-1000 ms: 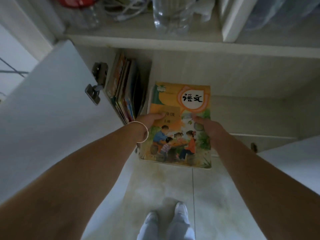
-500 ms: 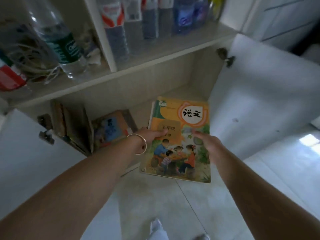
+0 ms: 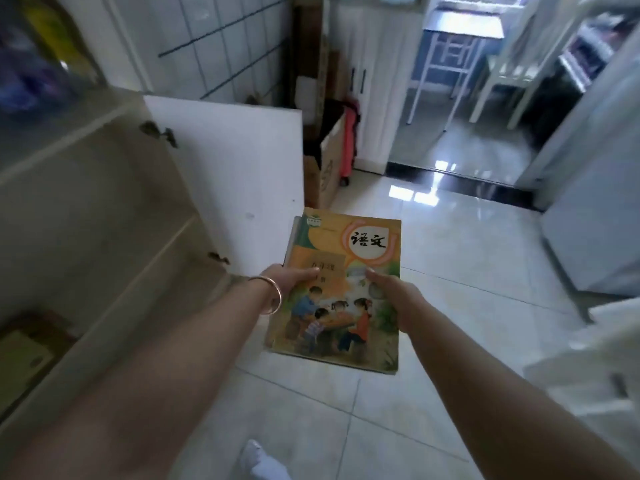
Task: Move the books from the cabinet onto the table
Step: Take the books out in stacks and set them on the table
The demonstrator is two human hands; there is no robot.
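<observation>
**Textbook out in the open, both hands on it**

While the tiled floor (image 3: 450,306) fills most of the view, the cabinet (image 3: 86,209) runs down the left side, blurred, its white door (image 3: 242,174) swung wide open. Low inside the cabinet, at the left edge, something flat and brownish (image 3: 24,355) lies on the shelf, too smeared to name. Behind the door stands a cardboard box (image 3: 325,168), half hidden, with something red just beside it. Far off through the doorway a small table (image 3: 464,22) and a white chair (image 3: 512,64) show, tops cut off by the frame. On the right, pale furniture (image 3: 595,375) is only a blur.

Now the stack of books (image 3: 343,289): a Chinese-language textbook with children on the cover sits on top, held out flat above the floor, clear of the cabinet. A grey edge peeks out at its upper left, so more lies under it; how many, I can't tell. Left hand (image 3: 291,278), gold bangle (image 3: 270,296) at the wrist, clamps the left edge, thumb on the cover. Right hand (image 3: 391,292) grips the right side the same way. Fingers underneath are hidden. A white shoe (image 3: 259,459) pokes in at the bottom.
</observation>
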